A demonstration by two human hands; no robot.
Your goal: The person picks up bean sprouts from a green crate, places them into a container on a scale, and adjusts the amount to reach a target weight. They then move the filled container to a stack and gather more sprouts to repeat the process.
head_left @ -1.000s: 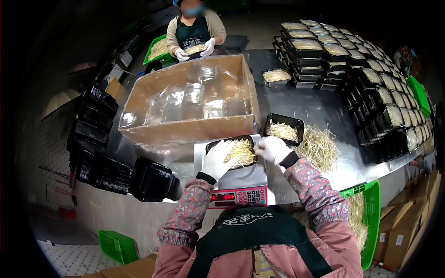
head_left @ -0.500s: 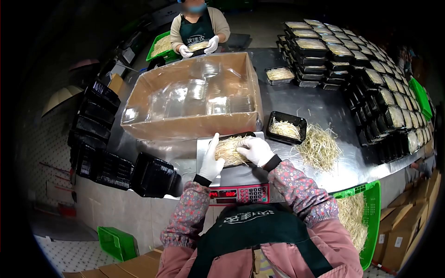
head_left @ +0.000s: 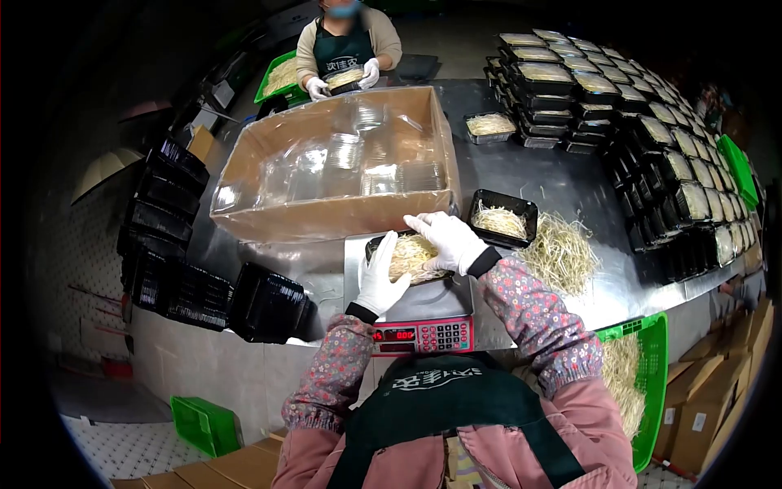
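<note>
A black plastic tray of bean sprouts (head_left: 413, 257) sits on the steel plate of the weighing scale (head_left: 423, 335), whose red digits are lit. My left hand (head_left: 381, 284), in a white glove, grips the tray's left side, thumb toward its near edge. From the right, my white-gloved right hand (head_left: 450, 244) clasps the tray, its fingers across the far edge and its thumb beside the sprouts. Just to the right stands another black tray (head_left: 521, 205) partly filled with sprouts. A loose heap of sprouts (head_left: 562, 254) lies on the metal table beside it.
Beyond the scale is a cardboard box (head_left: 334, 218) of clear plastic lids. Stacked empty black trays (head_left: 269, 301) line the left. Packed trays (head_left: 546, 75) are piled high at right. Across the table a co-worker (head_left: 346, 49) holds a tray. A green crate (head_left: 658, 383) of sprouts stands right.
The tray of sprouts has shifted slightly toward the far side of the scale. My right hand has moved from over the sprouts to the tray's far right, fingers now stretched across its edge.
</note>
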